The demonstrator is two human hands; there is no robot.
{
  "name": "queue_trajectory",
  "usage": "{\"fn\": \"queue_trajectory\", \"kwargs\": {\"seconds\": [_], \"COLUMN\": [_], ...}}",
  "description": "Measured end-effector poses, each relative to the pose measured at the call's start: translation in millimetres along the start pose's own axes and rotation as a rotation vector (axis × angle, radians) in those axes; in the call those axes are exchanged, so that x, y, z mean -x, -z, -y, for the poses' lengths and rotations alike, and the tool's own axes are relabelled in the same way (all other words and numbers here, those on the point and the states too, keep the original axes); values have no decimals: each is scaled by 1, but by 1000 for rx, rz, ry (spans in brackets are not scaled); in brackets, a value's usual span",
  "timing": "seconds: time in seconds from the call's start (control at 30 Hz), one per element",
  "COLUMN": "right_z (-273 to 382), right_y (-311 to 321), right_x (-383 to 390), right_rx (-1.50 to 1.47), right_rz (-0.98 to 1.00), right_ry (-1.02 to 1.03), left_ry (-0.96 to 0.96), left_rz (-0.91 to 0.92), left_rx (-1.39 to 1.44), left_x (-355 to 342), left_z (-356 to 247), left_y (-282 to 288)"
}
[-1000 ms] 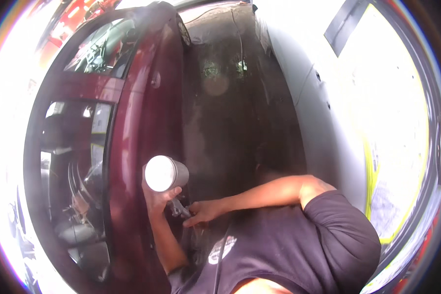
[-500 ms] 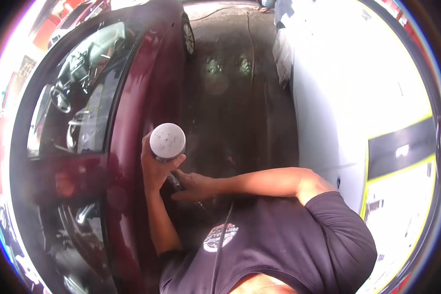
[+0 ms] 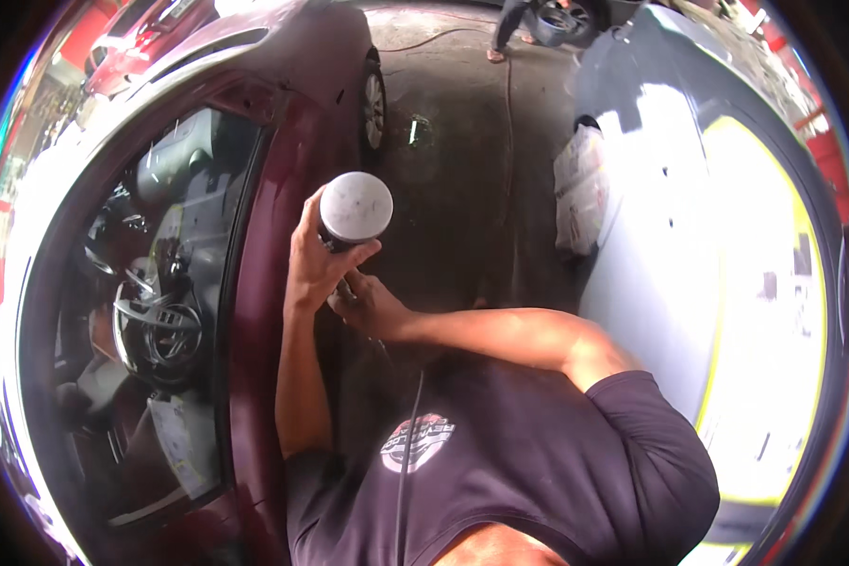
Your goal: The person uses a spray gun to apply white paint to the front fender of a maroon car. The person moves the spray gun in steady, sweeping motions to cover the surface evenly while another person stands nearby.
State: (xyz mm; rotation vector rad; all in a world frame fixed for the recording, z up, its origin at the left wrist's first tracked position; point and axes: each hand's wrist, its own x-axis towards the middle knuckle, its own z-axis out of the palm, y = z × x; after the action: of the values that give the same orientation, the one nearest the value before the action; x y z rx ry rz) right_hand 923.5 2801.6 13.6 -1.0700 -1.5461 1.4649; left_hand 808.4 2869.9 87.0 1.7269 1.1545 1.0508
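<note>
My left hand (image 3: pixel 313 259) is closed around a round, cup-like thing with a white speckled top (image 3: pixel 357 206) and dark sides. Its thumb points right, below the white top. Just below and to the right, my right hand (image 3: pixel 373 307) is curled close against the left wrist; what its fingers grip is mostly hidden. Beside my left forearm stands a dark red car (image 3: pixel 259 283) with its side window (image 3: pixel 170 311) facing me.
To the right is a grey-white car body (image 3: pixel 651 274), brightly lit, with yellow-edged covering. A paper-covered part (image 3: pixel 580 193) sticks out from it. A hose (image 3: pixel 510 141) runs along the dark floor. Far ahead are a person's leg (image 3: pixel 509 28) and a loose wheel (image 3: pixel 561 21).
The view has tilted toward the far end, bringing the person's leg and the wheel into sight. Both hands, with the white-topped thing, appear higher and slightly to the right. My left hand keeps its hold.
</note>
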Motion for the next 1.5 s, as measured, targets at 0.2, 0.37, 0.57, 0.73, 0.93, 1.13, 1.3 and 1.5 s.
{"fn": "queue_trajectory", "kwargs": {"seconds": [0.2, 0.37, 0.57, 0.73, 0.93, 1.13, 1.3, 1.5], "right_z": [-1, -5, 1, -5, 36, 77, 107, 115], "right_y": [137, 224, 303, 384, 485, 615, 734, 823], "right_x": [-137, -263, -402, -544, -718, -879, -1023, -1169], "right_rx": [-79, -117, -253, -477, -380, -168, -66, 225], "right_rz": [44, -55, -33, -43, -83, -84, -75, -22], "right_ry": [-13, -20, 11, 13, 95, 170, 272, 189], "left_ry": [-90, 378, 813, 1048, 1008, 1274, 1211, 1436], "left_rz": [-270, -419, -203, -82, 14, 148, 98, 25], "left_rx": [70, 17, 393, 214, -86, -12, -188, -261], "left_x": [-102, -103, -22, -102, -214, -294, -409, -598], "left_z": [71, 180, 339, 384, 400, 454, 473, 499], "left_y": [-23, -81, -174, -213, -193, -216, -230, -264]}}
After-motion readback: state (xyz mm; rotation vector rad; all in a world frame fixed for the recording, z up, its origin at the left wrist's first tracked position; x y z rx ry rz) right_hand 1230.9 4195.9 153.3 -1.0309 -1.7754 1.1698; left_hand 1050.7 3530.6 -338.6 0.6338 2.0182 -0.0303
